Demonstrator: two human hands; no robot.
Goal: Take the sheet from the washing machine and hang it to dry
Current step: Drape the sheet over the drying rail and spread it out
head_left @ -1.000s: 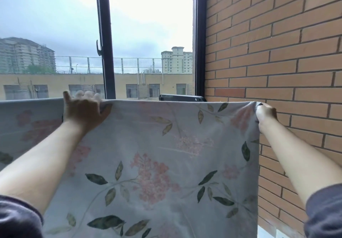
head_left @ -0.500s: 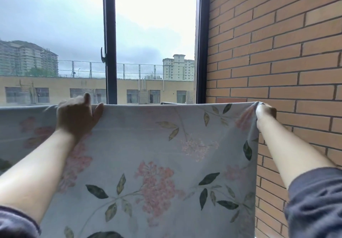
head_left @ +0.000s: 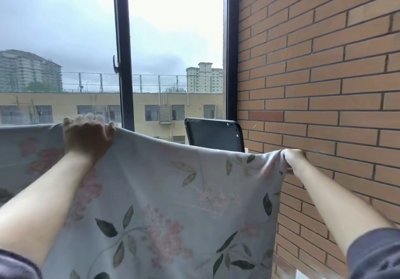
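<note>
You look at a big window with a black frame [head_left: 124,51]. A small black handle [head_left: 115,64] sits on its middle bar. On your right a brick wall [head_left: 313,73] goes up, with one darker red brick [head_left: 266,116] low down. A black thing with round corners [head_left: 213,134] stands just beside the wall. Outside is a long yellow building [head_left: 86,101] with a wire fence [head_left: 151,82] on its roof. Far off stand a grey tower [head_left: 26,70] and a pale tower [head_left: 204,77], under a cloudy sky [head_left: 54,18].

The sheet [head_left: 173,192] is pale grey-blue, printed with pink flower clusters and dark green leaves. It hangs spread wide, its top edge high under the left hand [head_left: 86,140] and dipping toward the right hand [head_left: 294,157], which grips its bunched, creased corner. Its lower part runs out of view.
</note>
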